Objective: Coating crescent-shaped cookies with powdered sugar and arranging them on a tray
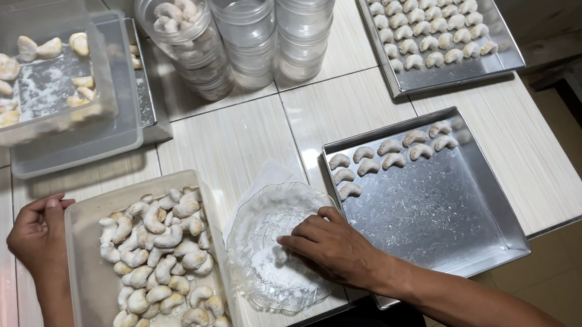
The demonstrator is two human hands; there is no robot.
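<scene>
Low in the middle of the frame, a clear glass dish (270,275) dusted with white powdered sugar (279,275) sits on the desk (237,139), just right of a plastic tub. The right hand (327,243) reaches into the dish, fingers bent together and pressed down into the sugar; whether they pinch a cookie there is hard to tell. The left hand (39,233) curls around the upper left corner of the plastic tub (87,283), which is heaped with sugared crescent cookies (161,254).

Right of the dish lies a metal baking tray (437,216) with a few crescents along its top and left edges. Upper right, a second tray (457,71) holds tight rows of cookies. Top centre stand stacked clear plastic jars (252,34), one with cookies inside. Upper left, a clear container (38,70) holds scattered cookies, resting on another tub.
</scene>
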